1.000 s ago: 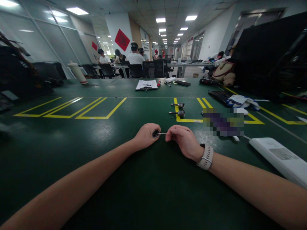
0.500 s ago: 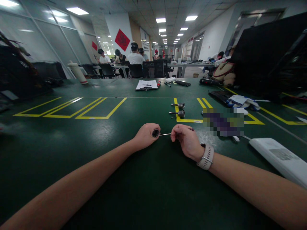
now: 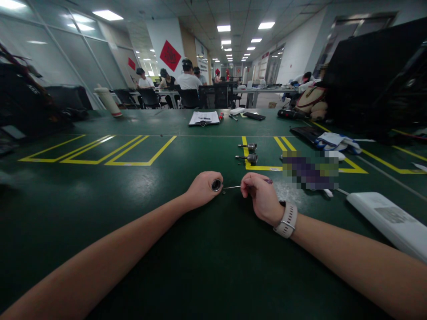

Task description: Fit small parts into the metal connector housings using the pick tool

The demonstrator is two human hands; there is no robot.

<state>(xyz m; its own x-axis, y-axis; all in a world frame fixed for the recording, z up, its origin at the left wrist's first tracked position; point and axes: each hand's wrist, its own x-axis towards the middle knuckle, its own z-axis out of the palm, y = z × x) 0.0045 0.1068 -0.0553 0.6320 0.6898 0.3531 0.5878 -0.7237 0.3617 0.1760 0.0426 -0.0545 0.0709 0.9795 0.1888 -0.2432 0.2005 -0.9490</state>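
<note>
Now | left hand (image 3: 203, 191) clamped around cup (image 3: 216, 185) | right hand (image 3: 259, 192) closed on tool (image 3: 233, 187), tip near cup's rim | risk: tip slipping could scratch cup or flick ring (image 3: 223, 192) away

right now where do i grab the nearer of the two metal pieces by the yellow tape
Likely by its wide cup, from the right and above: the nearer piece lies on its side, thin stem pointing left, so the cup offers a thicker grip; the other piece lies close behind.
</note>
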